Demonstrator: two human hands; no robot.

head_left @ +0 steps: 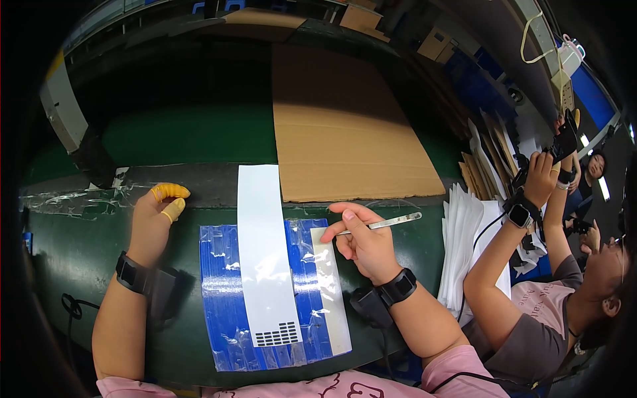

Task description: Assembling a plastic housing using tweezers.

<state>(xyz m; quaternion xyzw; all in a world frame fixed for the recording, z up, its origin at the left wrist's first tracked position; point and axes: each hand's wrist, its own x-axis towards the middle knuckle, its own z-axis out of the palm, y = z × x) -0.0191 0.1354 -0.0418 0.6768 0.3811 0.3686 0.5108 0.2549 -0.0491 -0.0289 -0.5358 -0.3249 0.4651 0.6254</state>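
A long white strip (269, 252) lies over a blue board (222, 292) covered in shiny clear tape. Small black rectangles (279, 335) stand in rows at the strip's near end. To the left, my left hand (154, 215) hovers with nothing in it, its fingers bent and the thumb apart from the forefinger; yellow finger cots cover both tips. My right hand (365, 245) grips slim metal tweezers (391, 221), which point out to the right. Its fingertips are over the pale band (328, 292) on the board's right side; whether they touch it I cannot tell.
A large cardboard sheet (345, 132) covers the far middle of the green table (73, 245). White sheets (464, 232) are stacked at the right. A co-worker (531, 298) sits close beyond them with raised arms. A metal post (63, 106) rises at the left.
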